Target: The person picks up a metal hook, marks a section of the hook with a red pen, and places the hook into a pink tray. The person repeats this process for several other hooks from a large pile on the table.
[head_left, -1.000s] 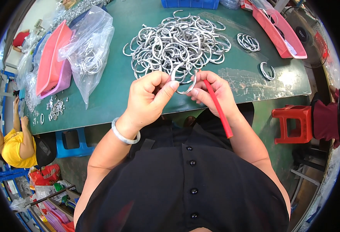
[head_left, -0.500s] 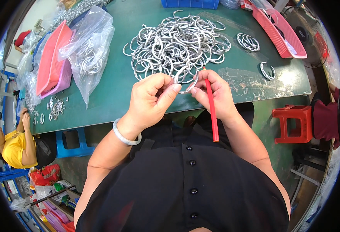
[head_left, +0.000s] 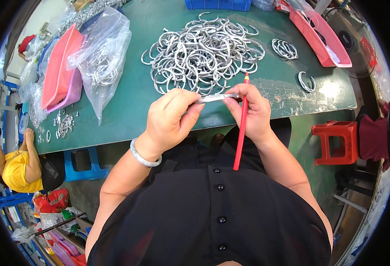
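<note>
The left grip (head_left: 169, 116) pinches 1 side of a silvery ring (head_left: 214, 98) between thumb and fingers, and the right grip (head_left: 254, 113) pinches the other, so the ring spans the gap edge-on; 2 supports probably steady it. A red pencil (head_left: 242, 126) crosses the right grip, point away from the person, likely tucked there to leave the fingertips free. The ring pile (head_left: 203, 53) sits on the bench (head_left: 133, 98) just beyond both grips, presumably for easy reach. No writing is legible on ring or pencil; the fan (head_left: 347, 39), well beyond the right grip, bears pale hub marking.
</note>
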Demonstrator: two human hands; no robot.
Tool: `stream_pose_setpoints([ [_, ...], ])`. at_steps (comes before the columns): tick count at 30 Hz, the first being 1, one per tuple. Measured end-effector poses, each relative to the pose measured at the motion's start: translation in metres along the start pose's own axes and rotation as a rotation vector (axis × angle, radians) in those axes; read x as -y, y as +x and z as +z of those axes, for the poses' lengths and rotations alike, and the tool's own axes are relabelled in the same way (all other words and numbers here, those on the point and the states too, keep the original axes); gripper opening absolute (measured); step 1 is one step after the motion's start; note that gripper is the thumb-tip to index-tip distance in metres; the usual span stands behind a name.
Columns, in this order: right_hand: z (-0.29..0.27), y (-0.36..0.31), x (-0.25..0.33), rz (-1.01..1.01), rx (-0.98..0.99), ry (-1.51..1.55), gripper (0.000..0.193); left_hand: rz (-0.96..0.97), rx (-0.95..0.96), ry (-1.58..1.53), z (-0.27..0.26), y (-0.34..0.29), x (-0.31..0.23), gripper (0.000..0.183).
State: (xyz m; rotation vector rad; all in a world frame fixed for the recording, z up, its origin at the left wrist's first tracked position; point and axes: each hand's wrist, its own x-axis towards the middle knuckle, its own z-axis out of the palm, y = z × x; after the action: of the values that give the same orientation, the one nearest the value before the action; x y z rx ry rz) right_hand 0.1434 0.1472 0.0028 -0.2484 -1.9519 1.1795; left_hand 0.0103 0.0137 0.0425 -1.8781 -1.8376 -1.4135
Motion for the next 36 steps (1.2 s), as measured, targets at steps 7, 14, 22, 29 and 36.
stream_pose_setpoints([
  [7, -0.004, 0.006, -0.007, -0.371, -0.031, -0.222, 0.021, -0.479, 0.035, -0.654, 0.006, -0.017, 0.004, 0.013],
  [14, -0.007, 0.006, -0.015, -0.638, -0.011, -0.388, 0.026, -0.900, 0.064, -1.005, 0.009, -0.018, 0.003, 0.018],
  [22, -0.009, 0.003, -0.022, -0.683, 0.056, -0.445, 0.023, -1.102, 0.182, -0.924, 0.015, -0.022, 0.011, 0.012],
  [29, -0.023, 0.003, -0.031, -0.368, 0.128, -0.364, 0.017, -1.088, 0.256, -0.683, 0.021, -0.023, 0.017, 0.012],
  [36, -0.033, -0.006, -0.016, 0.224, 0.163, 0.110, 0.019, -0.845, 0.324, -0.271, 0.031, -0.025, 0.012, 0.011],
])
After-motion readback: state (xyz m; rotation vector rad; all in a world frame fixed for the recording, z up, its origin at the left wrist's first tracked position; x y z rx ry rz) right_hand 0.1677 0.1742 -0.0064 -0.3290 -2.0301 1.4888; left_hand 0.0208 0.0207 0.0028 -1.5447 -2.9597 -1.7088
